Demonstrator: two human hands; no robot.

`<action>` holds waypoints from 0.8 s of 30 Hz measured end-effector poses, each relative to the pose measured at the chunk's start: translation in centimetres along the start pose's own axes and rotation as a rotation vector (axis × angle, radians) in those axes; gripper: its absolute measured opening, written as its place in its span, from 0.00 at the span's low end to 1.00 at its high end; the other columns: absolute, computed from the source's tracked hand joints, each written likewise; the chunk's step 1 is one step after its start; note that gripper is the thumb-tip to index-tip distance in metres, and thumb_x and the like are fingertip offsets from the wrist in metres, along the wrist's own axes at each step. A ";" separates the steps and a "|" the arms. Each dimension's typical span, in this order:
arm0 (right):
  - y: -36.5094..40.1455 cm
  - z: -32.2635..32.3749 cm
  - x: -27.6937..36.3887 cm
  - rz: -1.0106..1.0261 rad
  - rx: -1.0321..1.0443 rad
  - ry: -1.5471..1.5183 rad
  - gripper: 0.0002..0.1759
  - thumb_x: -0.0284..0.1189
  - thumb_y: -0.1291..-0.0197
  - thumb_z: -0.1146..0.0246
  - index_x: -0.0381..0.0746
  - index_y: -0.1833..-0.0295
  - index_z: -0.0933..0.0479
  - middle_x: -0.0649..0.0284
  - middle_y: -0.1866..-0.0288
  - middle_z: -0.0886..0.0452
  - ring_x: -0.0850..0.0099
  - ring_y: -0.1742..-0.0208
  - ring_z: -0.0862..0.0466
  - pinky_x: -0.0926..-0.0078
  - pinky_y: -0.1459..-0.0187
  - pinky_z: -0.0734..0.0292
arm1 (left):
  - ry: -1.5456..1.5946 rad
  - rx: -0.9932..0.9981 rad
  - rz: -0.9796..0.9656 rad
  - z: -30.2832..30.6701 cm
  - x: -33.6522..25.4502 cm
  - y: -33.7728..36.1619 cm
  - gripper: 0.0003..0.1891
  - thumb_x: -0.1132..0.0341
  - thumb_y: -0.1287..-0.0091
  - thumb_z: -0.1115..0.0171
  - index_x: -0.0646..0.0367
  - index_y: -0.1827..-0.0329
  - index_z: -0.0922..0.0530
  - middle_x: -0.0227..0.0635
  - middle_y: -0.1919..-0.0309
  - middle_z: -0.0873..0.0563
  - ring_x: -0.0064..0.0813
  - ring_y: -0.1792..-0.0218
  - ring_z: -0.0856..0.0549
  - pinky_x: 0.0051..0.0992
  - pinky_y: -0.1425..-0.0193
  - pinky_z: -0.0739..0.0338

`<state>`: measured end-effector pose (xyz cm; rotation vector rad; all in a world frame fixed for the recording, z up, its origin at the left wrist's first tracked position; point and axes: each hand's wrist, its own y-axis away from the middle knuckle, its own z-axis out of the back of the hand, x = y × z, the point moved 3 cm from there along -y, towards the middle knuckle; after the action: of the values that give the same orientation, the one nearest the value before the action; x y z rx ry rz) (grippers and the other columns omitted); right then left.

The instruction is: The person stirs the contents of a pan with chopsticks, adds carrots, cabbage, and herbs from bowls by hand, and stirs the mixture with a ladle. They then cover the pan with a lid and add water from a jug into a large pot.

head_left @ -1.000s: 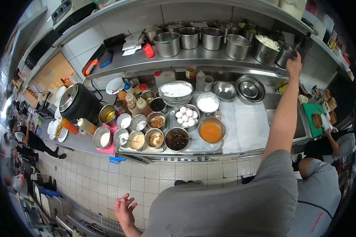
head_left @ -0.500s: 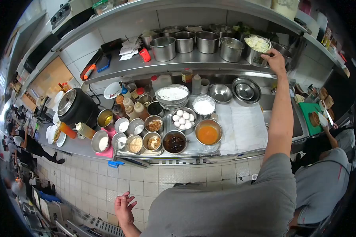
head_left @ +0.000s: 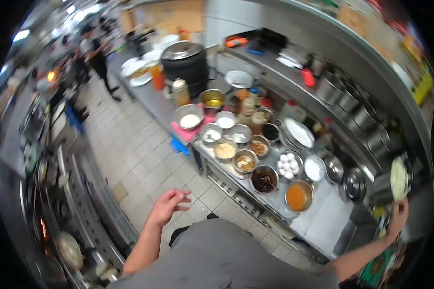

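At the far right, my right hand (head_left: 398, 217) has its fingers closed at the near rim of a steel pot (head_left: 381, 187). Pale shredded cabbage (head_left: 398, 179) fills that pot to the top. My left hand (head_left: 170, 206) hangs in the air over the tiled floor, fingers loosely apart and holding nothing. On the counter between the hands stand a pot of orange sauce (head_left: 299, 196), a pot of dark sauce (head_left: 264, 179) with a utensil in it, and a bowl of white eggs (head_left: 287, 165).
Several steel pots (head_left: 365, 115) line the shelf above the counter. A black soup kettle (head_left: 184, 67) and squeeze bottles (head_left: 180, 92) stand farther along. Behind on the left runs a cooking line with a pan (head_left: 70, 250) and a visible flame. A person (head_left: 97, 55) stands far down the aisle.
My view has swung left, so the counter now runs diagonally and the cooking line shows. My right hand stays at the cabbage pot's rim; my left hand is still empty.
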<state>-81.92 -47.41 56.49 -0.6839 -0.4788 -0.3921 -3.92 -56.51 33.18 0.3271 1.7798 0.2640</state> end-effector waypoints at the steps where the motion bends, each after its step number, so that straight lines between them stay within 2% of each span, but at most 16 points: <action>1: 1.4 -0.6 0.5 0.071 0.022 -0.069 0.08 0.28 0.38 0.34 0.37 0.56 0.24 0.63 0.55 0.20 0.72 0.52 0.23 0.72 0.46 0.27 | 0.048 0.037 -0.004 -0.4 -0.3 0.2 0.11 0.61 0.22 0.42 0.60 0.47 0.23 0.45 0.35 0.20 0.41 0.41 0.16 0.46 0.43 0.14; 2: 2.0 -1.6 1.3 0.131 0.040 -0.140 0.08 0.26 0.40 0.34 0.38 0.58 0.25 0.60 0.52 0.19 0.71 0.50 0.22 0.72 0.43 0.27 | 0.087 0.080 -0.010 -0.9 -0.6 0.5 0.12 0.61 0.22 0.42 0.60 0.45 0.24 0.45 0.32 0.22 0.42 0.39 0.17 0.48 0.42 0.15; 4: 4.7 -6.2 7.3 0.264 0.052 -0.389 0.07 0.21 0.43 0.35 0.38 0.61 0.26 0.55 0.43 0.18 0.67 0.43 0.21 0.70 0.38 0.29 | 0.126 0.116 -0.047 -1.7 -1.4 1.2 0.14 0.61 0.22 0.42 0.60 0.40 0.26 0.44 0.30 0.25 0.43 0.37 0.18 0.49 0.42 0.15; 5: 5.3 -8.5 9.3 0.319 0.185 -0.485 0.09 0.20 0.46 0.34 0.38 0.61 0.27 0.51 0.37 0.20 0.63 0.39 0.21 0.69 0.36 0.30 | 0.145 0.197 -0.082 -2.5 -1.9 1.4 0.17 0.61 0.21 0.43 0.59 0.35 0.27 0.44 0.27 0.28 0.44 0.35 0.19 0.50 0.42 0.15; 6: 5.9 -10.7 9.6 0.351 0.267 -0.507 0.10 0.20 0.45 0.32 0.39 0.63 0.28 0.52 0.35 0.21 0.70 0.45 0.21 0.74 0.39 0.30 | 0.151 0.191 -0.085 -2.9 -2.3 1.8 0.17 0.61 0.21 0.43 0.59 0.35 0.27 0.44 0.27 0.28 0.44 0.35 0.19 0.50 0.42 0.15; 8: 8.4 -16.4 20.4 0.471 0.468 -0.680 0.12 0.21 0.56 0.28 0.38 0.70 0.26 0.48 0.37 0.19 0.67 0.46 0.18 0.73 0.42 0.27 | 0.197 0.311 -0.143 -3.8 -3.3 3.3 0.28 0.58 0.22 0.41 0.56 0.24 0.36 0.43 0.24 0.32 0.45 0.31 0.22 0.51 0.42 0.14; 9: 9.6 -19.5 23.9 0.569 0.508 -0.731 0.11 0.21 0.62 0.28 0.37 0.72 0.24 0.45 0.42 0.16 0.61 0.47 0.16 0.70 0.43 0.25 | 0.207 0.288 -0.146 -4.0 -3.6 4.3 0.28 0.58 0.22 0.41 0.56 0.24 0.36 0.43 0.24 0.32 0.45 0.31 0.22 0.51 0.42 0.14; 10: 11.0 -21.3 29.2 0.683 0.703 -0.780 0.11 0.19 0.64 0.27 0.37 0.71 0.19 0.42 0.44 0.15 0.57 0.48 0.14 0.69 0.45 0.23 | 0.237 0.321 -0.190 -4.2 -3.9 5.5 0.32 0.56 0.23 0.40 0.54 0.21 0.40 0.44 0.24 0.33 0.45 0.31 0.22 0.49 0.41 0.14; 11: 12.8 -24.0 32.1 0.692 0.810 -0.866 0.11 0.19 0.65 0.26 0.37 0.70 0.16 0.42 0.45 0.15 0.57 0.50 0.13 0.72 0.47 0.23 | 0.267 0.346 -0.240 -3.8 -4.2 6.7 0.37 0.54 0.24 0.39 0.53 0.18 0.45 0.44 0.23 0.33 0.45 0.30 0.22 0.48 0.40 0.14; 12: 14.9 -26.5 35.6 0.836 0.884 -0.826 0.11 0.19 0.64 0.25 0.36 0.69 0.15 0.39 0.41 0.16 0.56 0.50 0.11 0.73 0.48 0.21 | 0.286 0.291 -0.254 -2.8 -4.0 8.0 0.37 0.54 0.24 0.39 0.53 0.18 0.45 0.44 0.23 0.33 0.45 0.30 0.22 0.48 0.40 0.14; 14: 19.7 -29.8 42.7 1.076 1.034 -0.894 0.11 0.18 0.63 0.26 0.36 0.69 0.15 0.37 0.34 0.20 0.52 0.43 0.12 0.70 0.44 0.20 | 0.404 0.302 -0.293 -0.3 -3.2 11.6 0.42 0.54 0.25 0.38 0.49 0.15 0.53 0.41 0.24 0.33 0.42 0.28 0.26 0.48 0.38 0.16; 15: 22.3 -31.3 45.7 1.138 1.139 -0.917 0.14 0.17 0.66 0.30 0.38 0.66 0.14 0.38 0.30 0.23 0.50 0.38 0.14 0.69 0.38 0.21 | 0.411 0.179 -0.338 1.7 -2.2 13.7 0.44 0.56 0.26 0.37 0.48 0.14 0.55 0.41 0.23 0.34 0.42 0.27 0.26 0.51 0.37 0.17; 19: 34.3 -33.2 55.6 1.375 1.435 -1.062 0.15 0.15 0.63 0.26 0.37 0.65 0.16 0.39 0.27 0.26 0.51 0.33 0.17 0.68 0.37 0.21 | 0.563 -0.217 -0.478 7.7 2.0 24.7 0.46 0.61 0.30 0.35 0.48 0.15 0.55 0.42 0.24 0.34 0.43 0.28 0.26 0.56 0.37 0.18; 22: 44.5 -32.3 60.3 1.506 1.635 -1.132 0.15 0.14 0.63 0.25 0.37 0.66 0.16 0.40 0.28 0.25 0.51 0.32 0.18 0.68 0.36 0.22 | 0.589 -0.547 -0.579 9.9 6.5 32.8 0.47 0.61 0.31 0.34 0.49 0.15 0.55 0.43 0.25 0.34 0.43 0.28 0.26 0.55 0.37 0.17; 23: 46.5 -33.2 61.0 1.617 1.726 -1.128 0.19 0.14 0.62 0.25 0.37 0.60 0.16 0.40 0.25 0.28 0.51 0.27 0.23 0.66 0.31 0.27 | 0.635 -0.650 -0.606 9.5 6.9 34.3 0.46 0.62 0.32 0.33 0.51 0.16 0.52 0.42 0.28 0.33 0.42 0.29 0.25 0.53 0.40 0.15; 24: 49.9 -32.3 62.2 1.671 1.783 -1.146 0.19 0.14 0.62 0.25 0.37 0.60 0.16 0.40 0.25 0.28 0.51 0.27 0.23 0.66 0.31 0.27 | 0.656 -0.724 -0.633 10.0 8.4 36.8 0.46 0.62 0.32 0.33 0.51 0.16 0.52 0.42 0.28 0.33 0.42 0.29 0.25 0.53 0.40 0.15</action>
<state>3.05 -45.48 43.09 0.7168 -0.8596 1.9610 6.88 -19.12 36.16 -0.9210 2.1626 0.5696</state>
